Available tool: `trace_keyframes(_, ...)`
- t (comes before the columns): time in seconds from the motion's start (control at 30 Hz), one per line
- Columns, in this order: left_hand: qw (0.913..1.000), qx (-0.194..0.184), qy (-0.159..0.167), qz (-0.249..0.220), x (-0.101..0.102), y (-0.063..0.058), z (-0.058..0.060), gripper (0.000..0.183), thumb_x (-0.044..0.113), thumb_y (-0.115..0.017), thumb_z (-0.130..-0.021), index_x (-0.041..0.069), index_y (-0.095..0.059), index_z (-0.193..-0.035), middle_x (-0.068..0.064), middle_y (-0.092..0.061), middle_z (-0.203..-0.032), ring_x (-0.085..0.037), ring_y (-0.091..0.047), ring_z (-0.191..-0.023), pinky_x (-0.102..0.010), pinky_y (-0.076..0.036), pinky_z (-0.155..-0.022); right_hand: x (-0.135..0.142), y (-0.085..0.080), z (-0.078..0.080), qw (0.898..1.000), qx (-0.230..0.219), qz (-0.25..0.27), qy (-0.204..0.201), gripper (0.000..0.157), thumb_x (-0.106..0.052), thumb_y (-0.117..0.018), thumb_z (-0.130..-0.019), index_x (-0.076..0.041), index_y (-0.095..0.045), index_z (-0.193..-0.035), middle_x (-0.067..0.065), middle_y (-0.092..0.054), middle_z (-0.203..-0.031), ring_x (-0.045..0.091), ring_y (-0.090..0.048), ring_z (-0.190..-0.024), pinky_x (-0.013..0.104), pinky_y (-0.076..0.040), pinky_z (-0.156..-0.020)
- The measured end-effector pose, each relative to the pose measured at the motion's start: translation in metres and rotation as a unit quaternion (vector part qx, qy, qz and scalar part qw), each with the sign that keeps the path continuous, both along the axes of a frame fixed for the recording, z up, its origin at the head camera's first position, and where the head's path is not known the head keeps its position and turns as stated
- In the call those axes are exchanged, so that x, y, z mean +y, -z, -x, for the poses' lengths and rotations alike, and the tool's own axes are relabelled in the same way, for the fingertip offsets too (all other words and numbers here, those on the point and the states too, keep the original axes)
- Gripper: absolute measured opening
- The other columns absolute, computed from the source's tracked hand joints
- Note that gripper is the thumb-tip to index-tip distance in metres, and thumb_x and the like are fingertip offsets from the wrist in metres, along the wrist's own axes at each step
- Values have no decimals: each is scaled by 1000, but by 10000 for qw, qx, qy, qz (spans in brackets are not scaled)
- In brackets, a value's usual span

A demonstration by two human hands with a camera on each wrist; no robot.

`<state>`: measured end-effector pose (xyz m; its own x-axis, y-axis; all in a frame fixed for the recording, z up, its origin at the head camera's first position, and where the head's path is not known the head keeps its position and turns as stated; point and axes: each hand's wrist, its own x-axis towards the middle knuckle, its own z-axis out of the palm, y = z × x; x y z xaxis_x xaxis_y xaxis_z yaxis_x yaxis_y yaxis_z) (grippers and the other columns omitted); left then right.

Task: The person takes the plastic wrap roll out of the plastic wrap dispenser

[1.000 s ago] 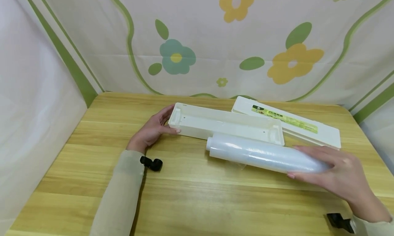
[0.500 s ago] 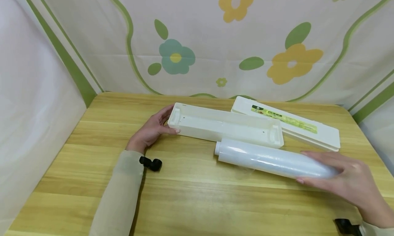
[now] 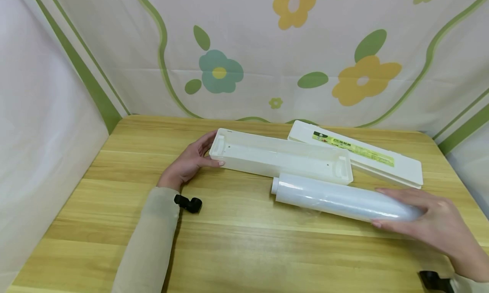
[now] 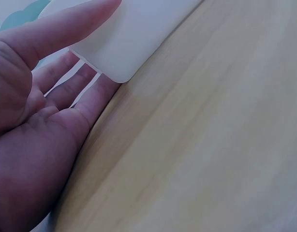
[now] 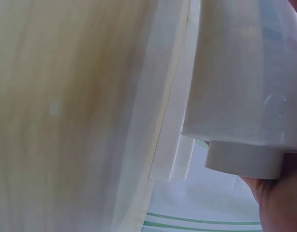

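A long white plastic box (image 3: 250, 166), open at the top with nothing inside, lies on the table. My left hand (image 3: 188, 162) holds its left end, thumb on the front wall and fingers around the end. In the left wrist view the box's corner (image 4: 131, 43) sits between thumb and fingers. My right hand (image 3: 433, 216) grips the right end of a cling film roll (image 3: 336, 198), which slants just in front of the box's right half. The roll's core end (image 5: 243, 160) shows in the right wrist view.
Behind and to the right of the box lies a white lid (image 3: 406, 169) with a green-yellow label. The wooden table (image 3: 244, 250) ends at a flower-patterned curtain (image 3: 259, 51) at the back.
The right hand and the cling film roll have moved right and a little toward me, mostly in the first half second. The left hand and box stay in place.
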<state>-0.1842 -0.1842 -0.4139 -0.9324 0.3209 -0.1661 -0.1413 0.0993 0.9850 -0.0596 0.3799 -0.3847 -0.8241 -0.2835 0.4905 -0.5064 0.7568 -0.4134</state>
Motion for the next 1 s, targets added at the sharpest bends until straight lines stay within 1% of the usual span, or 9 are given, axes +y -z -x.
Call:
trace_keyframes(0.13, 10000, 8, 29, 63, 0, 0, 1, 104, -4, -85, -87, 26, -31, -171, 1, -39, -173, -19, -31, -162, -26, -42, -120, 2, 0, -4, 9988, -309, -42, 377, 85, -29, -111, -33, -26, -86, -114, -51, -60, -120, -33, -50, -112, -5, -33, -88)
trace_keyframes(0.3, 10000, 2, 49, 52, -2, 1, 2, 105, -3, -85, -87, 26, -30, -171, 3, -36, -174, -17, -27, -164, -45, -31, -131, 6, -1, -7, 9910, -990, -160, 887, 78, -33, -111, -44, -32, -85, -118, -57, -54, -116, -37, -41, -106, -2, -33, -79)
trace_keyframes(0.43, 10000, 0, 65, 14, -2, 3, 2, 105, -4, -85, -87, 27, -30, -171, 4, -35, -175, -16, -25, -165, -45, -29, -132, 11, -2, -7, 9799, -1581, -332, 1171, 73, -40, -109, -53, -37, -83, -122, -60, -49, -115, -38, -34, -104, 1, -33, -75)
trace_keyframes(0.7, 10000, -15, 75, 12, -3, 3, 2, 105, -4, -84, -87, 27, -30, -171, 4, -34, -176, -16, -24, -165, -43, -29, -132, 15, -1, -4, 9770, -1721, -449, 1178, 72, -41, -108, -55, -37, -82, -122, -59, -46, -115, -35, -33, -104, 3, -34, -72)
trace_keyframes(0.73, 10000, -21, 80, 23, -3, 3, 2, 105, -4, -84, -88, 27, -30, -172, 4, -34, -176, -15, -24, -165, -42, -30, -131, 15, -1, -3, 9762, -1753, -464, 1189, 72, -42, -108, -56, -37, -82, -123, -56, -48, -116, -35, -33, -103, 3, -35, -72)
trace_keyframes(0.8, 9999, -13, 104, 53, -3, 3, 2, 105, -4, -84, -88, 28, -29, -172, 5, -33, -176, -15, -24, -165, -41, -33, -130, 15, -1, -3, 9739, -1857, -511, 1202, 72, -43, -108, -57, -36, -82, -124, -39, -66, -122, -34, -33, -103, 4, -35, -71)
trace_keyframes(0.9, 9999, 3, 114, 62, -3, 3, 2, 104, -4, -84, -88, 28, -29, -172, 5, -33, -176, -15, -24, -165, -40, -33, -130, 14, -1, -3, 9732, -1888, -571, 1185, 72, -43, -107, -58, -36, -81, -125, 0, -79, -127, -34, -31, -104, 3, -33, -70)
trace_keyframes(0.97, 9999, 16, 108, 55, -4, 3, 2, 104, -4, -84, -88, 28, -30, -172, 5, -34, -176, -15, -24, -165, -42, -31, -130, 11, -1, -3, 9785, -1705, -517, 1036, 74, -39, -108, -57, -35, -81, -125, 4, -77, -133, -33, -34, -106, 1, -36, -74)
trace_keyframes(1.0, 9999, 17, 105, 46, -4, 4, 2, 104, -4, -84, -88, 28, -30, -171, 5, -34, -176, -15, -24, -165, -42, -30, -131, 9, -1, -3, 9830, -1533, -467, 894, 76, -36, -109, -55, -33, -81, -126, -3, -76, -135, -32, -38, -109, 0, -38, -81)
